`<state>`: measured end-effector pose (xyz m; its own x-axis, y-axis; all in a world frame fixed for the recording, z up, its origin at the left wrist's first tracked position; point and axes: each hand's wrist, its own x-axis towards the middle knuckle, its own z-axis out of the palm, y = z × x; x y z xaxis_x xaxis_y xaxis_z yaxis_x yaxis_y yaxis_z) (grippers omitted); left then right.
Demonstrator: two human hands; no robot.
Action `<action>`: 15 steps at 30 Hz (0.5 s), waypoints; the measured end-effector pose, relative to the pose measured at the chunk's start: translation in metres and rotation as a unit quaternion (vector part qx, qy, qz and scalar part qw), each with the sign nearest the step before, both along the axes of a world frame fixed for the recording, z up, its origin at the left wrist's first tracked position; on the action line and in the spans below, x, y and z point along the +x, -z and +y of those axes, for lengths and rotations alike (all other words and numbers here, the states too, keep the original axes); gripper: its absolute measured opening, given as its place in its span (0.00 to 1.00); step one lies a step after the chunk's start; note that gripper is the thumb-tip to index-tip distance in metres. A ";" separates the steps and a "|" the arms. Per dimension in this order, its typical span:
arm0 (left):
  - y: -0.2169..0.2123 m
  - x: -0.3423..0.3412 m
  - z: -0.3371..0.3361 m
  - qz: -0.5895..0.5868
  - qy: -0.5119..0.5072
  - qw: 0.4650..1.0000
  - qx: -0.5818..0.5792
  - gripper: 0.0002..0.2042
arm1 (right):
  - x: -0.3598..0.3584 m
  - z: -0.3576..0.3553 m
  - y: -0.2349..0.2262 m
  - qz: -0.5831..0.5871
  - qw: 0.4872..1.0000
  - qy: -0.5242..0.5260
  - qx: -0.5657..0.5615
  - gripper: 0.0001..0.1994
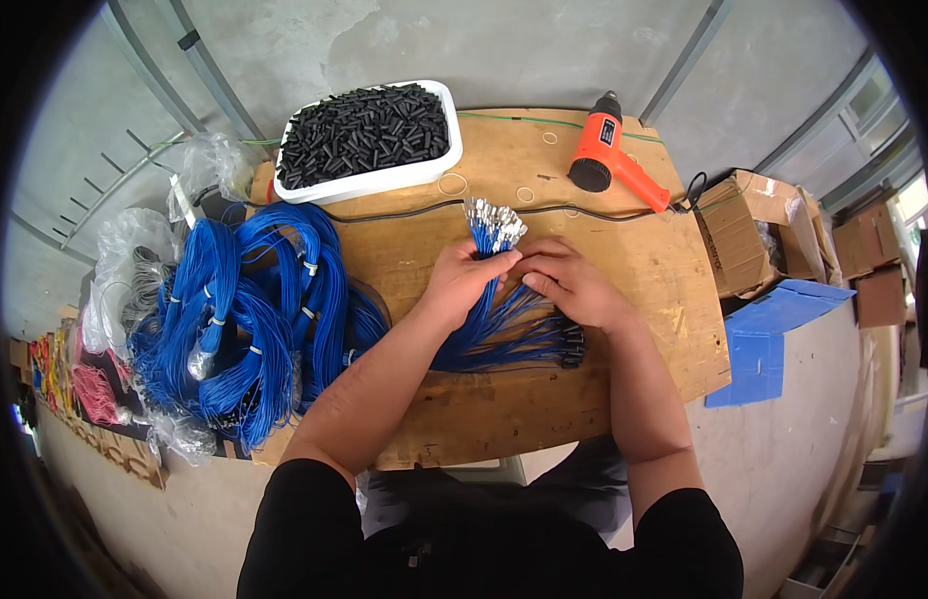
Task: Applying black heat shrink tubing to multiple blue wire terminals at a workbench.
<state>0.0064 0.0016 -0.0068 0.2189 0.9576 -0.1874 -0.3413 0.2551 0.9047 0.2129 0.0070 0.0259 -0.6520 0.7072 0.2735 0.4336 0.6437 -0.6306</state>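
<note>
My left hand (458, 284) is closed around an upright bunch of blue wires (479, 317), just below its silver and whitish terminal ends (496, 224). Against the right side of that bunch, my right hand (576, 283) has its fingers bent and its thumb tucked in. Whatever lies between those fingers is too small or too covered to make out. Below both hands the wires fan out to the right over the wooden table (524, 414), ending in small black tips (570, 344) beside my right wrist.
Bundled blue wire coils (217, 319) cover the table's left side. Behind stands a white tub (384, 184) of short black tubes (364, 130). An orange heat gun (606, 150) lies back right, near a black cord (409, 210) and rubber bands. Cardboard boxes (728, 235) stand right.
</note>
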 end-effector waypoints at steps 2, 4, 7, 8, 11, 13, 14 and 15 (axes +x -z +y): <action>0.000 -0.001 0.001 -0.013 0.006 1.000 0.001 0.09 | 0.003 -0.001 0.003 -0.024 1.000 0.012 0.007 0.10; 0.002 -0.001 0.003 -0.015 -0.007 1.000 -0.010 0.09 | 0.008 -0.006 0.003 -0.049 0.998 0.023 0.016 0.10; 0.000 -0.003 0.002 -0.043 0.002 0.999 -0.005 0.09 | 0.010 -0.023 -0.005 -0.081 0.995 0.048 0.022 0.09; -0.001 -0.004 0.002 -0.046 0.005 0.999 -0.006 0.09 | 0.011 -0.027 -0.009 -0.089 0.995 0.051 0.018 0.09; -0.001 -0.005 0.001 -0.055 0.005 0.998 -0.005 0.08 | 0.013 -0.040 -0.014 -0.107 0.993 0.054 0.011 0.09; -0.004 -0.005 0.001 -0.061 0.008 0.998 -0.004 0.08 | 0.014 -0.047 -0.015 -0.117 0.992 0.052 0.011 0.09; -0.003 -0.005 0.001 -0.061 0.013 0.998 -0.006 0.09 | 0.013 -0.050 -0.015 -0.117 0.991 0.058 0.017 0.09; -0.003 -0.005 0.001 -0.061 0.018 0.998 -0.008 0.09 | 0.013 -0.053 -0.015 -0.116 0.991 0.063 0.022 0.09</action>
